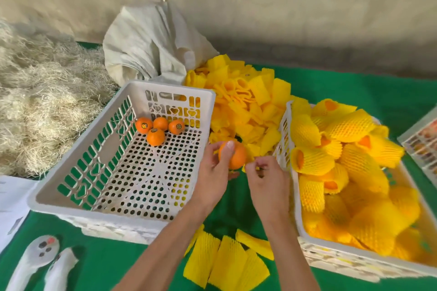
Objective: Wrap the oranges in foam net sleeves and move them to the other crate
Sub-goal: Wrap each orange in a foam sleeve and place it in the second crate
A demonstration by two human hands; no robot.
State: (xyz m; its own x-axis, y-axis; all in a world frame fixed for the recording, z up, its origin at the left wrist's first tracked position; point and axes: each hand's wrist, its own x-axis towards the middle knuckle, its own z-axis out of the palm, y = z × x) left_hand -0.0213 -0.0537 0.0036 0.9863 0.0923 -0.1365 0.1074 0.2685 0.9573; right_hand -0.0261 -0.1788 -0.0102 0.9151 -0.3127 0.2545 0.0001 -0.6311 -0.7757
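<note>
Flat foam sleeves [227,260] sit bottom centre on my green worktop [378,92]. Mid-frame, left hand [212,172] grips an orange [236,156]; right hand [267,177] curled, can't tell if pinching anything. Wrapped oranges [350,125] fill the right crate [331,257].

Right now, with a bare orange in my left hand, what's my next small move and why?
Probably pick up a sleeve with the right hand. The orange in the left hand is still bare, the right hand seems to hold nothing, and flat sleeves lie just below.

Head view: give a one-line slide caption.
Left hand holds a bare orange between two white crates; right hand fingers curled beside it.
</note>
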